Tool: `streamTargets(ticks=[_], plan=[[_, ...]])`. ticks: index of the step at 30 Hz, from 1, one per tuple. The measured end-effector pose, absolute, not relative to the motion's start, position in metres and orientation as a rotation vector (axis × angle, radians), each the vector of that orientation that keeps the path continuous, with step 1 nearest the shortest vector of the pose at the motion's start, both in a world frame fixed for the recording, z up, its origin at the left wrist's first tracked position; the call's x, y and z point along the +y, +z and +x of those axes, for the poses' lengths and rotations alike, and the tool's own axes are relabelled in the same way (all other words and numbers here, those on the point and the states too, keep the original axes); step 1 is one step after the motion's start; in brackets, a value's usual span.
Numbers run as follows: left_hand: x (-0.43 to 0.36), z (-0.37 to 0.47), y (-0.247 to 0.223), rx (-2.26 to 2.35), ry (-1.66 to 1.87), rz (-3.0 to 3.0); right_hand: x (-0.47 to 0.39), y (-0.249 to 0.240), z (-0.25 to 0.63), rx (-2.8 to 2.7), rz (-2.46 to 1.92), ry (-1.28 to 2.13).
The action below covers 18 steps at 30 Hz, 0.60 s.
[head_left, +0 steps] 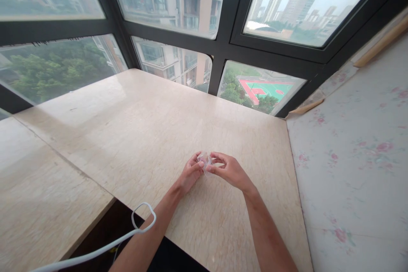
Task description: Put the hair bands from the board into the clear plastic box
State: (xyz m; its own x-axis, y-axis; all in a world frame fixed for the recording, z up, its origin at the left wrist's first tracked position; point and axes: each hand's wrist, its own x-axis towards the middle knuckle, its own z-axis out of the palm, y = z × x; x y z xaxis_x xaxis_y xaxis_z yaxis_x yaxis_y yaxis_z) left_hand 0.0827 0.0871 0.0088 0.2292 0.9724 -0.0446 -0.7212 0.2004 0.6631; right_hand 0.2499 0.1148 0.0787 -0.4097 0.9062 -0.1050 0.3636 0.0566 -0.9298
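A small, clear, shiny piece that looks like thin plastic (204, 160) is held between both hands, just above the stone-patterned sill. Its exact kind is too small to make out. My left hand (190, 172) pinches its left side with thumb and fingers. From the right, my right hand (227, 169) grips the other side between thumb and curled fingertips. Parts of the piece are hidden behind the fingers.
The broad beige sill (153, 123) spreads around the hands up to dark-framed windows (223, 29). A floral-papered wall (350, 170) bounds the right side. A white cable (95, 253) loops over my left forearm, near the sill's cut-out front edge.
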Motion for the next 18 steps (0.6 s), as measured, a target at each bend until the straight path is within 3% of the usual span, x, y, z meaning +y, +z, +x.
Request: streamTargets(ticks=[18], plan=[[0.082,0.087,0.016,0.502,1.230,0.759,0.109,0.094,0.248,-1.987,-1.161,1.197]])
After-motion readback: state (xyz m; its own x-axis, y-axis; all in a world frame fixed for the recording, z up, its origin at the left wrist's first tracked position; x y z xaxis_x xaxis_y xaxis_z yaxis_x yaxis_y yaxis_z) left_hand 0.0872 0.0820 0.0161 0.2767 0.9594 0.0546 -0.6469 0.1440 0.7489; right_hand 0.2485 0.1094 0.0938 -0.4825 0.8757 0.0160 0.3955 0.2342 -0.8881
